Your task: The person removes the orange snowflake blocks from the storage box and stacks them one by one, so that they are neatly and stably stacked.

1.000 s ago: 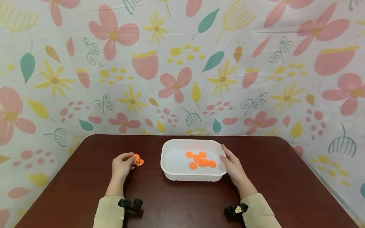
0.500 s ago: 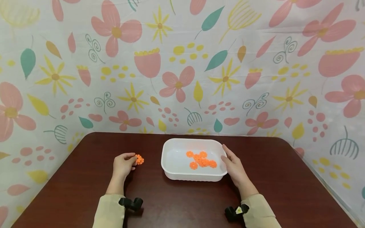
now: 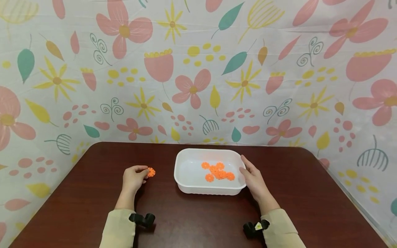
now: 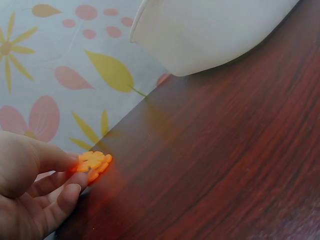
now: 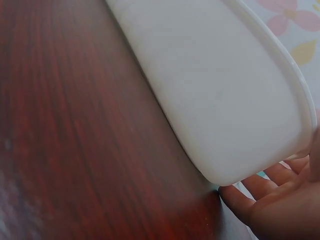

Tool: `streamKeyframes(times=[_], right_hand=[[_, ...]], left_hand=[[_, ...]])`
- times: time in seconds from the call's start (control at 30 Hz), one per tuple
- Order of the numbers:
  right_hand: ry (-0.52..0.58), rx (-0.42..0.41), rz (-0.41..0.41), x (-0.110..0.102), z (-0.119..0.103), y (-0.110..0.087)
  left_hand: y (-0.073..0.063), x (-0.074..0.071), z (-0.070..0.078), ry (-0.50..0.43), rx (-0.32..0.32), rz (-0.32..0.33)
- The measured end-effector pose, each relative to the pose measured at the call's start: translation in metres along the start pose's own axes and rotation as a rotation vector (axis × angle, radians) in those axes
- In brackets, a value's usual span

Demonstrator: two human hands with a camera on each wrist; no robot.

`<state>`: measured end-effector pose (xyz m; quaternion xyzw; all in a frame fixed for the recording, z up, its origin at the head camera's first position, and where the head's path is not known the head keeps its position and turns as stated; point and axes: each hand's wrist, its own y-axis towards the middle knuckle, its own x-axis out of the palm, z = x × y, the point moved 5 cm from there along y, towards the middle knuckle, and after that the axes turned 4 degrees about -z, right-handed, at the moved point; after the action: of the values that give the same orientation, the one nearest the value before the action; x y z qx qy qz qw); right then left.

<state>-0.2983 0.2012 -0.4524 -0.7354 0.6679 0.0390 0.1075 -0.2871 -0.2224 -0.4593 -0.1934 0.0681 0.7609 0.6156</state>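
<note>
My left hand [image 3: 133, 179] pinches orange flower-shaped plastic discs [image 3: 151, 172] between thumb and fingers, left of the tub. The left wrist view shows two notched discs [image 4: 94, 161] lying one over the other, partly covered by the fingertips. A white plastic tub [image 3: 183, 187] with rounded corners stands mid-table, and several like discs [image 3: 218, 172] lie loosely grouped in its right half. At the tub's right end my right hand [image 3: 253, 177] grips the rim, thumb over the edge. In the right wrist view its fingers [image 5: 257, 185] spread along the end wall, down to the bottom corner.
The dark reddish-brown table [image 3: 186, 220] has rounded far corners. Behind it hangs a white cloth [image 3: 198, 131] printed with flowers and leaves. A black wrist camera sits on each sleeve, one at the left wrist [image 3: 142, 220] and one at the right [image 3: 255, 229].
The discs in my left hand, fanned apart a second ago, have come together into an overlapping stack. My right hand keeps its hold on the tub. The head view shifts slightly.
</note>
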Motion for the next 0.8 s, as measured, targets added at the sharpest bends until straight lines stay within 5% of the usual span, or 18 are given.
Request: streamKeyframes(times=[0.8], right_hand=[[0.014,-0.01,0.007,0.0003,-0.0013,-0.0023]], left_hand=[[-0.0038,0.0007,0.0008,0.058,-0.009,0.014]])
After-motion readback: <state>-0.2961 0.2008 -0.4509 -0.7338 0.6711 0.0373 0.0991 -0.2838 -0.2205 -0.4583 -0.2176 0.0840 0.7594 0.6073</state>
